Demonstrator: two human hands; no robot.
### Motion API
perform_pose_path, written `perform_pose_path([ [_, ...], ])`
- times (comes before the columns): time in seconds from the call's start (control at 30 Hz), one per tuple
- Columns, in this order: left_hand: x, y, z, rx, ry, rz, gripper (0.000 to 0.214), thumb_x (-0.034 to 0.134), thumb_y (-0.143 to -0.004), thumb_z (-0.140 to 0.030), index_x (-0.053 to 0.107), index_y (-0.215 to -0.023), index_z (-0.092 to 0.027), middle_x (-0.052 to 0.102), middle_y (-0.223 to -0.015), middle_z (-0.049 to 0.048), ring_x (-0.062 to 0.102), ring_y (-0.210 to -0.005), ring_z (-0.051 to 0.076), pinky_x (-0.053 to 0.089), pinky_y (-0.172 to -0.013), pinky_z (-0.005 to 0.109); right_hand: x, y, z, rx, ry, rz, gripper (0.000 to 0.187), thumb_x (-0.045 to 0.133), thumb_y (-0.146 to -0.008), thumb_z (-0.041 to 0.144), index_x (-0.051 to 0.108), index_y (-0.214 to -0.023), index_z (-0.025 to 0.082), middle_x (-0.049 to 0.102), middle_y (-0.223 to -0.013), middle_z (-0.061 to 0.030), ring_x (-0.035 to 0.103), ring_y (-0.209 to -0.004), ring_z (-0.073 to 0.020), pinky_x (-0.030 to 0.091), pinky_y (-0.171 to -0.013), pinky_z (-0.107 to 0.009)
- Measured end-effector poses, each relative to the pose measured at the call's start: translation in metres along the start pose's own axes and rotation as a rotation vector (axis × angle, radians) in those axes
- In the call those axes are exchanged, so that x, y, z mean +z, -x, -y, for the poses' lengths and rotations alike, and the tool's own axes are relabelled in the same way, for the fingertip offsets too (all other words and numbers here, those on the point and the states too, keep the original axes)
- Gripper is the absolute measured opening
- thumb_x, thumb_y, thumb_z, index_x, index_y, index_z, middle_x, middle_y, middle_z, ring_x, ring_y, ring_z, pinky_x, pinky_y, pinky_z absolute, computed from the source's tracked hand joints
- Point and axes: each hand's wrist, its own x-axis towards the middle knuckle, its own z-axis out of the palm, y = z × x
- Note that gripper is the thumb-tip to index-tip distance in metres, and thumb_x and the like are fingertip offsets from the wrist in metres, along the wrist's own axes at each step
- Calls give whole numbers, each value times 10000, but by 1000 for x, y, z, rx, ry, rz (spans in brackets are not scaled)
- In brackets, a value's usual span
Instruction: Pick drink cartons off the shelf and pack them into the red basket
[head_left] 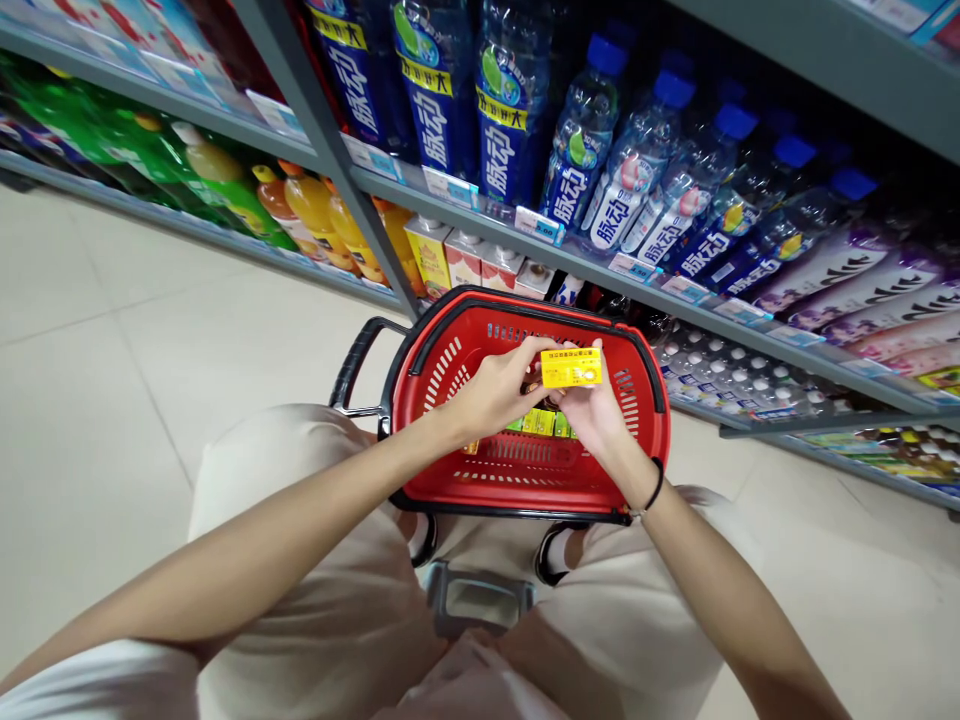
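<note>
Between my hands is a small yellow carton (571, 367) with dark printing, raised over the red shopping basket (517, 480). My left hand (499, 388) is closed, its fingertips at the carton's left end. From the right and below, my right hand (596, 408) grips the same carton, fingers partly hidden behind it. Lower down in the basket lie several small yellow-green boxes (541, 422), partly covered by my hands. An orange item (471, 447) shows under my left wrist; its kind is unclear.
The basket's black handle (352, 365) sticks out to the left. Ahead runs a grey shelf (480, 205) with blue-capped drink bottles (574, 150), juice bottles (311, 205) and cartons (465, 260) below. A grey stool-like frame (480, 595) stands between my legs on the tiled floor (97, 400).
</note>
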Motion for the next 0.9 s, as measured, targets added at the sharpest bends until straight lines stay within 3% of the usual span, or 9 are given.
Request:
perform_pose_path([
  [0.17,2,1,3,20,15,-24,439,679,-961,-321,550,-1359,-191,734,-1290,125,774,-1071,222,659,-833,288,-1,1,-2,-41,98,-18,463,617,-926,697,678,-990,242,762,-888,-32,695,-822,-190,546,-645,-263],
  [0.37,1,-2,-6,-38,37,-191,503,836,-833,-368,607,-1239,-179,801,-1072,71,778,-748,162,662,-689,249,-12,-10,-6,-164,372,-119,489,595,-879,701,680,-1061,256,764,-1017,-49,702,-1082,-256,607,-795,-346],
  [0.5,-3,-11,-12,-199,277,-314,493,898,-757,-368,626,-1116,-166,810,-1079,97,798,-904,230,671,-666,265,-17,-11,-7,-240,445,-31,455,527,-911,556,660,-1225,254,712,-1278,-53,657,-1199,-261,609,-869,-377],
  [0.6,-6,-15,-9,-283,393,-368,460,914,-739,-346,639,-1057,-159,813,-1062,102,794,-969,243,677,-764,294,-15,-5,-7,-298,606,37,491,581,-914,489,606,-1344,253,687,-1334,-58,676,-1147,-242,596,-903,-359],
  [0.67,-8,-16,-6,-317,440,-364,445,919,-733,-337,638,-1027,-158,813,-1037,98,796,-942,235,673,-783,302,-13,-1,-7,-341,776,38,597,699,-879,478,549,-1407,245,702,-1289,-71,698,-1041,-231,595,-858,-341],
  [0.73,-9,-16,-4,-366,495,-338,453,928,-720,-348,625,-1000,-160,814,-990,95,799,-870,231,665,-691,286,-12,3,-5,-381,956,-13,674,828,-790,437,561,-1372,230,727,-1186,-68,693,-924,-221,583,-773,-321],
  [0.83,-10,-15,-5,-437,577,-254,499,946,-691,-362,632,-1017,-154,814,-922,88,792,-764,219,650,-604,275,-14,3,-1,-376,1072,-78,497,890,-726,397,670,-1133,213,735,-1004,-38,656,-802,-198,544,-687,-294],
  [0.9,-12,-16,-6,-440,642,-197,513,945,-696,-368,651,-1055,-149,815,-906,82,787,-732,206,670,-643,300,-15,1,3,-353,947,-53,426,887,-741,382,690,-1081,220,743,-1007,-37,673,-827,-199,549,-710,-294],
])
